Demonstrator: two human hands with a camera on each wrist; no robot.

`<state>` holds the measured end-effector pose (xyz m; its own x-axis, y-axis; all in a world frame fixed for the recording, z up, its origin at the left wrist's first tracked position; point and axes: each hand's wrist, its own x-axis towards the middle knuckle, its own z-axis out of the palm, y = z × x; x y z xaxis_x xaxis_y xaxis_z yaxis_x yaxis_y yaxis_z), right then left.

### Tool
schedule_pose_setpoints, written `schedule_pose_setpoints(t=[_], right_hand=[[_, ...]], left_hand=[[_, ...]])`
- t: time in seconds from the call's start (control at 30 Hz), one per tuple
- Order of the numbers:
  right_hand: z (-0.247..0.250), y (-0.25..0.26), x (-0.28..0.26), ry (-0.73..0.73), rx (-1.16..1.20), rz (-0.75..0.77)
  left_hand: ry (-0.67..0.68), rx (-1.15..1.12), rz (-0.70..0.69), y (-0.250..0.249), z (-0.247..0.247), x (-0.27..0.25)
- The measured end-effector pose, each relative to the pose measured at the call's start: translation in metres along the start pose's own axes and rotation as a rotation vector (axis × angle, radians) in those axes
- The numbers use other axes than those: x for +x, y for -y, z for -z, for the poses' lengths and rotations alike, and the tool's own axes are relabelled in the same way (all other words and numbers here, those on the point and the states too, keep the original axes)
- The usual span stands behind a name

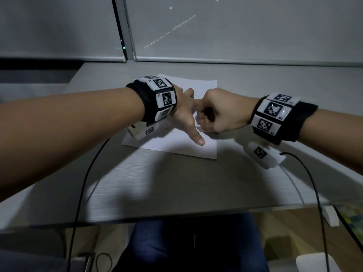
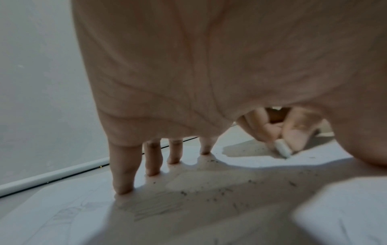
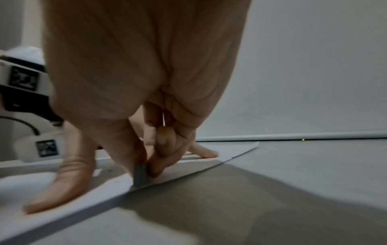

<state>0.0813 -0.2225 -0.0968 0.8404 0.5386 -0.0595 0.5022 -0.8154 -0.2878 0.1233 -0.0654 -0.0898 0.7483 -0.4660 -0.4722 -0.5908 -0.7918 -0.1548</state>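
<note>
**A:** Status?
**B:** Grey wood-grain desk, with a white sheet of paper lying flat on it, far centre. Step in hand looks like rubbing out pencil marks.
**A:** Hands?
**B:** Left hand is spread with straight fingers. Its fingertips and thumb press on the sheet to pin it, and it holds nothing. Right hand is curled tight, thumb and forefinger pinching a small white block eraser.
**A:** Eraser where?
**B:** Tip touching the paper near its right edge, just beside the left thumb.
**A:** Progress?
**B:** Partway, by my read. A faint grey pencil sketch shows under the left palm. Dark eraser crumbs are scattered over the sheet.
**A:** Next?
**B:** Probably short strokes with light pressure. Pin close to the rub so the sheet doesn't buckle at the edge, then sweep the crumbs.
**A:** Containers?
**B:** None in view. The crumbs lie loose on the paper.
</note>
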Motion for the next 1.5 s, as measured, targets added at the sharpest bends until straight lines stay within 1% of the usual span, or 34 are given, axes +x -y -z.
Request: schedule_pose_setpoints(t=[0.17, 0.23, 0.33, 0.4, 0.5, 0.57, 0.63, 0.7, 0.83, 0.87, 0.97, 1.07, 1.23, 1.33, 1.5], right_hand=[[0.011, -0.016, 0.008, -0.023, -0.048, -0.104], [0.023, -0.021, 0.015, -0.061, -0.083, -0.149], [0.048, -0.032, 0.031, -0.125, -0.096, -0.257], [0.055, -0.041, 0.040, -0.084, -0.101, -0.291], [0.046, -0.051, 0.046, -0.038, -0.087, -0.278], [0.037, -0.058, 0.045, -0.030, -0.105, -0.267], [0.031, -0.059, 0.039, -0.035, -0.148, -0.265], [0.030, -0.054, 0.029, -0.031, -0.174, -0.282], [0.037, -0.043, 0.011, 0.074, -0.158, -0.315], [0.039, -0.042, 0.010, 0.063, -0.144, -0.312], [0.036, -0.042, 0.015, -0.056, -0.133, -0.273], [0.023, -0.046, 0.023, -0.098, -0.101, -0.229], [0.010, -0.043, 0.034, -0.170, -0.007, -0.151], [0.006, -0.039, 0.040, -0.197, 0.001, -0.138], [0.003, -0.038, 0.045, -0.183, -0.028, -0.160]], left_hand=[[-0.018, -0.005, -0.008, 0.003, -0.003, 0.000], [0.005, -0.076, -0.038, 0.010, 0.000, -0.002], [0.084, -0.239, -0.090, 0.031, 0.001, -0.008], [0.059, -0.262, -0.126, 0.045, 0.000, -0.011], [-0.021, -0.329, -0.131, 0.057, 0.000, -0.015], [-0.105, -0.347, -0.112, 0.061, 0.004, -0.022], [-0.183, -0.306, -0.085, 0.065, 0.004, -0.026], [-0.212, -0.244, -0.067, 0.064, -0.002, -0.025], [-0.204, -0.202, -0.072, 0.055, -0.009, -0.020], [-0.202, -0.189, -0.076, 0.053, -0.008, -0.019], [-0.211, -0.157, -0.086, 0.046, -0.003, -0.017], [-0.248, -0.175, -0.103, 0.039, 0.000, -0.011], [-0.180, -0.124, -0.100, 0.028, -0.005, -0.001], [-0.178, -0.118, -0.099, 0.027, -0.007, 0.003], [-0.140, -0.123, -0.069, 0.026, -0.005, 0.001]])
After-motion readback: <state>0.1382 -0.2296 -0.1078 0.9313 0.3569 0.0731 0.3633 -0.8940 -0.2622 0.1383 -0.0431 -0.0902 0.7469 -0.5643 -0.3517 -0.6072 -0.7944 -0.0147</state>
